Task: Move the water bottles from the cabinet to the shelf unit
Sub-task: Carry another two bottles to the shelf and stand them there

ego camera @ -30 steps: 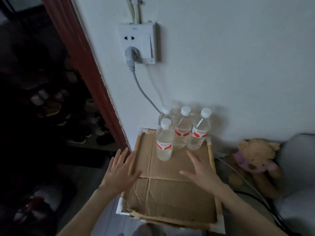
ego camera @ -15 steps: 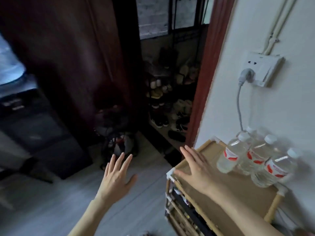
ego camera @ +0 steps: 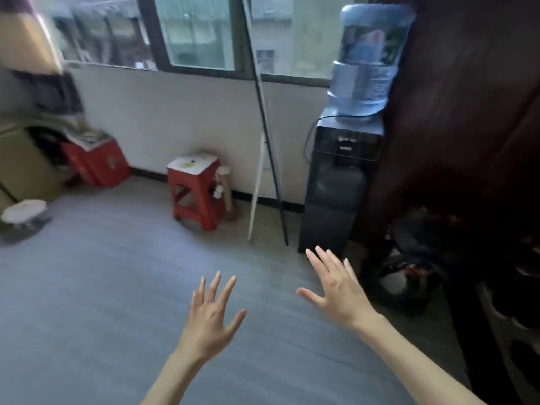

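Left hand (ego camera: 209, 312) and right hand (ego camera: 339, 290): both held out over grey plank floor (ego camera: 102, 287), fingers spread wide, holding nothing. Beyond: red plastic stool (ego camera: 195, 194) by white wall; black water dispenser (ego camera: 336, 185) topped with blue jug (ego camera: 369, 59). Small water bottles, cabinet, shelf unit: not in view
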Demonstrator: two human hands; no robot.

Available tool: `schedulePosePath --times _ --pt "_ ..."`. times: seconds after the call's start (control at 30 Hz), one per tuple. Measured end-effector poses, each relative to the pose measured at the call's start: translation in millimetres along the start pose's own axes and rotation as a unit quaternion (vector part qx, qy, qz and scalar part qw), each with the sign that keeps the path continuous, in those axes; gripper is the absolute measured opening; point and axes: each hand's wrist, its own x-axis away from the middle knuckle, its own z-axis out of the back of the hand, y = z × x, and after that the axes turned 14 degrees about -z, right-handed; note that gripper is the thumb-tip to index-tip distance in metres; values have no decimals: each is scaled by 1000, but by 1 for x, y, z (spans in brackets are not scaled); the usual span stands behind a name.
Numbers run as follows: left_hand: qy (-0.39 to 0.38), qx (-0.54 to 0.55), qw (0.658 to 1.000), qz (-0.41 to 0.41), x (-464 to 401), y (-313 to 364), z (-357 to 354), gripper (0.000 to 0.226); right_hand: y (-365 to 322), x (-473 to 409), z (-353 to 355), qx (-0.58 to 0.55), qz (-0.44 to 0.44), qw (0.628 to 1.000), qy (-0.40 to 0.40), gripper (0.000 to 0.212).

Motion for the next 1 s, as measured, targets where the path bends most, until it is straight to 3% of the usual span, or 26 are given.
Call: schedulePosePath --times 0.17,0.37,0.77,0.93,1.0 --pt "71 -56 988 122 38 -137 92 90 -164 -76 -51 19 121 992 -32 78" --pt "119 -101 957 244 86 -253 171 88 -336 -131 -92 14 253 965 -73 78" --pt "177 -89 895 399 56 -443 242 88 -569 -293 -159 41 403 909 -98 78" --pt "204 -96 872 435 25 -518 292 68 -679 -369 -162 36 453 886 -88 78" --pt "232 -98 859 446 19 -547 309 70 -719 -388 -169 33 471 877 -94 78"
